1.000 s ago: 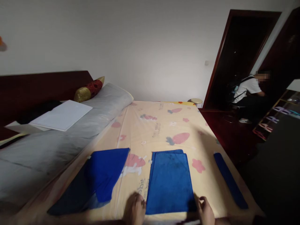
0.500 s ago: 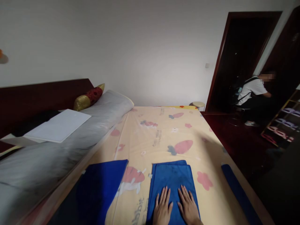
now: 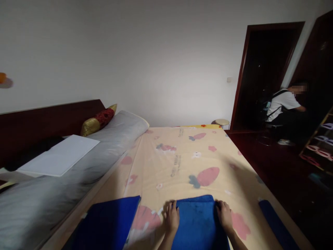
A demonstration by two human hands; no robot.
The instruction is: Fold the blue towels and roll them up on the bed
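A folded blue towel (image 3: pixel 196 222) lies on the bed in front of me, its far edge slightly uneven. My left hand (image 3: pixel 172 217) is closed at its far left corner, fingers curled over the edge. At the opposite side, my right hand (image 3: pixel 224 213) grips the right edge near the far corner. The near part of the towel runs out of the frame. A darker blue cloth (image 3: pixel 111 218) is spread flat to the left, partly in shadow. Near the bed's right edge lies a long, narrow blue cloth (image 3: pixel 277 224), rolled or folded.
The bed has a cream sheet (image 3: pixel 161 173) with carrot prints. Grey bedding (image 3: pixel 114 139), a white board (image 3: pixel 62 154) and a red-gold pillow (image 3: pixel 100 119) line the headboard. A round stool (image 3: pixel 222 122) stands beyond; a person (image 3: pixel 282 107) sits by the door, near a shoe rack (image 3: pixel 319 142).
My hands have gone from lying flat on the towel to its two far sides, where the fingers now curl at the edges. The view has tilted up a little.
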